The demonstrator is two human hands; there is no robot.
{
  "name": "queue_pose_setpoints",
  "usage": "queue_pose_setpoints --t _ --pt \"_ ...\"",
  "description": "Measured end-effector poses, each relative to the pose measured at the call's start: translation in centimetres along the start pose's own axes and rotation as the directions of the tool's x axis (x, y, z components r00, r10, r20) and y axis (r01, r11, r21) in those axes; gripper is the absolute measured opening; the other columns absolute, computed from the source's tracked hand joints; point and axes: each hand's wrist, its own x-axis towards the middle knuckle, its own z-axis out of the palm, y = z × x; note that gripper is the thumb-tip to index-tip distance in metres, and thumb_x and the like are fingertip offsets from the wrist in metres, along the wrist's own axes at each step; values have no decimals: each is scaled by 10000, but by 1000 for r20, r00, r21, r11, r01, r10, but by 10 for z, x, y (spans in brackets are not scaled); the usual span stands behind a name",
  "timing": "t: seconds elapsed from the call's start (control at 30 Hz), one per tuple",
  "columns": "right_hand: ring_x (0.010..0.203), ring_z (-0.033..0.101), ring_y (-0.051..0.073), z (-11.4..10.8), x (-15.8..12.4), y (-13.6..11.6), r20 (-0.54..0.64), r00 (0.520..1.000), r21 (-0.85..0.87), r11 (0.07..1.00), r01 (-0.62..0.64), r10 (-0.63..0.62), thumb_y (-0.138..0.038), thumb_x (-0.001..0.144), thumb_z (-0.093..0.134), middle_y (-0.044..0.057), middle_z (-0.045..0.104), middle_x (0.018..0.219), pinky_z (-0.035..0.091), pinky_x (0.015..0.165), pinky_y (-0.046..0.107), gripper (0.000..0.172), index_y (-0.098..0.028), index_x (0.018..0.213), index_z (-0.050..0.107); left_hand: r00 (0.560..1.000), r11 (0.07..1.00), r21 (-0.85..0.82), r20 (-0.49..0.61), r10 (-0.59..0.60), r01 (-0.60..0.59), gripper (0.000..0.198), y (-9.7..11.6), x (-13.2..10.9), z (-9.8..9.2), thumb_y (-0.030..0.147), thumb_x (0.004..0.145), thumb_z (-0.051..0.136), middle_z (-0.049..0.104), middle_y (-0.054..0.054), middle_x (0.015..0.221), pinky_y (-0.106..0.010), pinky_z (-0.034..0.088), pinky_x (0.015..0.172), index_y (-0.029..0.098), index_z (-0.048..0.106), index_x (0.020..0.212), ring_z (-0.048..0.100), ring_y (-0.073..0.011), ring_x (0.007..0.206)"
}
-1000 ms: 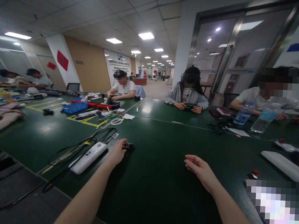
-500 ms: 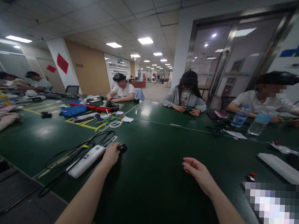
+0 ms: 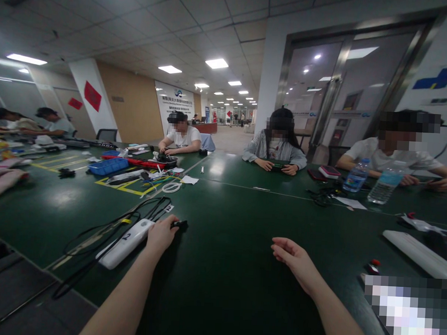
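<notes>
My left hand (image 3: pixel 162 234) reaches forward over the dark green table (image 3: pixel 225 267) and pinches a small black object (image 3: pixel 180 225) at its fingertips, just right of a white power strip (image 3: pixel 125 243) marked with a 2. Black cables (image 3: pixel 104 231) loop around that strip. My right hand (image 3: pixel 295 260) hovers low over the table to the right, fingers loosely curled and apart, holding nothing.
Several people sit around the table, some holding small devices. Two water bottles (image 3: pixel 385 185) stand at the far right, a second white power strip (image 3: pixel 417 253) lies at right, and a blue tray (image 3: pixel 108 166) with tools and yellow floor-tape marks sits at left.
My left hand has drawn the small black object back toward me and to the left, closer to the power strip. My right hand has barely moved.
</notes>
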Motion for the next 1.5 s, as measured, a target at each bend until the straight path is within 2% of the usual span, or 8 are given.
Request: queue_pose_setpoints --t 0.5,0.67,0.83,0.97,1.1,1.27,1.37,1.5 --pt "821 561 187 1 -1 2 8 999 0 999 51 -51 -361 681 592 30 601 869 435 782 351 338 -216 986 577 997 994 -74 26 77 -75 213 -7 4 7 311 765 419 650 -9 907 -264 403 660 284 529 946 600 -202 838" --pt "836 562 190 2 -2 0 7 999 0 999 41 -41 -353 679 593 35 600 894 435 777 343 336 -213 984 580 996 977 -202 56 75 -63 271 -5 2 5 357 757 426 634 -27 967 -263 422 736 252 526 986 590 -192 887" --pt "810 562 188 2 -5 -3 9 998 13 998 66 -66 -349 683 592 32 600 877 436 773 359 316 -214 969 584 993 946 -322 114 4 33 511 -6 3 3 385 769 399 586 -103 1090 -301 399 850 156 342 1222 559 -204 987" --pt "817 564 192 3 -8 -6 2 999 12 999 52 -52 -357 678 596 35 600 898 436 766 355 311 -220 957 591 981 933 -358 191 31 40 424 -11 5 3 310 787 356 578 -98 1111 -287 414 833 141 383 1175 562 -188 981" --pt "833 560 191 4 -9 -9 -1 999 6 999 37 -37 -354 677 597 36 591 924 437 769 344 323 -216 968 581 985 953 -298 175 5 48 412 -13 6 3 297 778 387 589 -104 1084 -301 410 827 129 388 1154 566 -200 967" --pt "817 552 183 6 -9 -10 1 998 28 998 58 -58 -330 685 598 32 587 899 435 780 356 292 -208 951 581 992 966 -252 122 -25 55 484 16 2 2 342 768 440 573 -118 1096 -318 397 829 128 347 1193 548 -229 994" --pt "806 550 176 5 -9 -8 5 998 37 997 67 -67 -327 687 596 33 584 899 436 774 349 297 -201 955 578 985 939 -341 133 108 -57 518 50 -7 9 302 740 497 575 -93 1093 -305 395 827 154 334 1209 547 -207 990" --pt "812 554 176 3 -8 -5 3 997 51 996 71 -71 -330 686 596 35 585 912 436 772 345 312 -201 969 573 927 835 -492 131 352 -248 535 102 -26 25 282 704 553 553 -52 1120 -315 352 899 211 364 1200 502 -190 1046"
